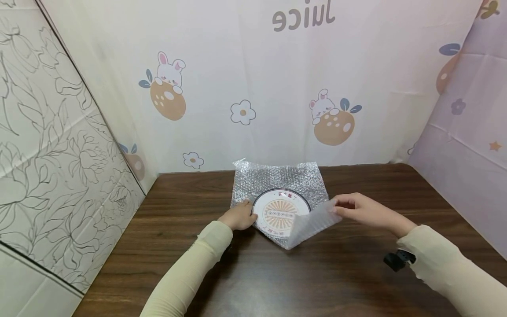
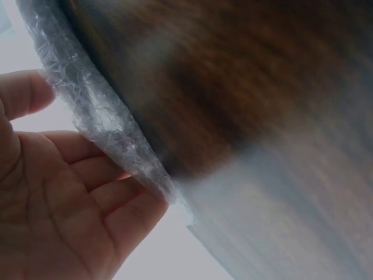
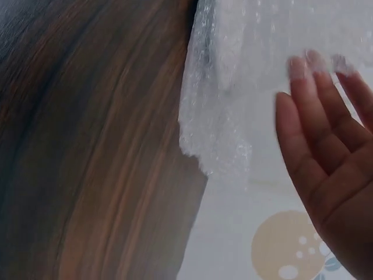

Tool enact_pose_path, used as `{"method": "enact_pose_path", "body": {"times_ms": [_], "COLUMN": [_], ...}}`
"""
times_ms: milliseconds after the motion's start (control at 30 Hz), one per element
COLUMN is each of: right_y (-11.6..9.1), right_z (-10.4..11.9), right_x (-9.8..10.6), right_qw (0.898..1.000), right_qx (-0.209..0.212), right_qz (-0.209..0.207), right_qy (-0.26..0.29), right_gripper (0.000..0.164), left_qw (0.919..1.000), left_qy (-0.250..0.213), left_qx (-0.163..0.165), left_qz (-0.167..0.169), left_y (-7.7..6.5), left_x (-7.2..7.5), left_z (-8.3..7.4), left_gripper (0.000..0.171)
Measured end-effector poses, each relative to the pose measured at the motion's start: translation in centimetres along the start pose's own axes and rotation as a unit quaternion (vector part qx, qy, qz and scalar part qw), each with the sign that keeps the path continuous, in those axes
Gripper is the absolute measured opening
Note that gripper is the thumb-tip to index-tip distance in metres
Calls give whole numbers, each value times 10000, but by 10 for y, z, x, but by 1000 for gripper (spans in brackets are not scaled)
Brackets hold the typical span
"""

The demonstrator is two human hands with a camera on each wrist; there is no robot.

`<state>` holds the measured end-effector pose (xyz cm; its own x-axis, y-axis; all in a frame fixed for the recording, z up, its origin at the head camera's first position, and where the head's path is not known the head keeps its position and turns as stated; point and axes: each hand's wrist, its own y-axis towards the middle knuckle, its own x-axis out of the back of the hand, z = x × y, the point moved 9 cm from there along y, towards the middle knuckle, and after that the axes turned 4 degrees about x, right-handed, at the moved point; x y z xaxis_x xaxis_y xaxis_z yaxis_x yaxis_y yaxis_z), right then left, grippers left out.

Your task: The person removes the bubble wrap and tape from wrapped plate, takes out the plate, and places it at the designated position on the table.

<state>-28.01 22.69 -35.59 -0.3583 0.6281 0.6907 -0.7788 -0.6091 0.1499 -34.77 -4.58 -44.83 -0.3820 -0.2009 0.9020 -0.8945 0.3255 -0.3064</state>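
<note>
Two hands (image 1: 239, 215) (image 1: 358, 210), one disc (image 1: 279, 213), one bubble-wrap sheet (image 1: 277, 177)

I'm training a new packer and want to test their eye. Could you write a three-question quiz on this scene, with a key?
1. True or false: the plate lies on the bubble wrap.
2. Which pinches the wrap's raised flap: (a) the left hand or (b) the right hand?
3. In the head view, how many printed rabbits show on the backdrop?

Key: 1. True. 2. b. 3. Two.
</note>
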Motion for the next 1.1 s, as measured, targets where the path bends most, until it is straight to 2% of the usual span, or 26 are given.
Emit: {"method": "enact_pose_path", "body": {"times_ms": [100, 267, 467, 667, 833, 933, 1100], "right_y": [-2, -3, -6, -10, -15, -17, -22], "right_z": [-6, -13, -7, -7, -6, -5, -9], "right_x": [-5, -14, -27, -38, -43, -46, -57], "right_qw": [9995, 9981, 9968, 9961, 9964, 9928, 9859], "right_qx": [-6, -7, 293, 222, 284, 330, 254], "right_qz": [274, 492, 717, 846, 555, 372, 448], "right_qy": [183, 358, 217, 138, -573, -1086, -1593], "right_gripper": [22, 33, 31, 35, 35, 37, 47], "left_qw": [10000, 10000, 10000, 10000, 10000, 10000, 10000], "left_qy": [9, 8, -26, -50, -17, -8, -15], "left_qx": [7, -10, -19, 12, -17, -29, 2], "left_qz": [-4, -7, -7, 17, -20, -34, -18], "left_y": [0, 1, 0, -2, -1, -1, -2], "left_x": [0, -1, -1, 0, -1, -1, 0], "left_z": [0, 1, 0, 0, 0, 0, -1], "left_gripper": [62, 62, 61, 61, 61, 61, 60]}}
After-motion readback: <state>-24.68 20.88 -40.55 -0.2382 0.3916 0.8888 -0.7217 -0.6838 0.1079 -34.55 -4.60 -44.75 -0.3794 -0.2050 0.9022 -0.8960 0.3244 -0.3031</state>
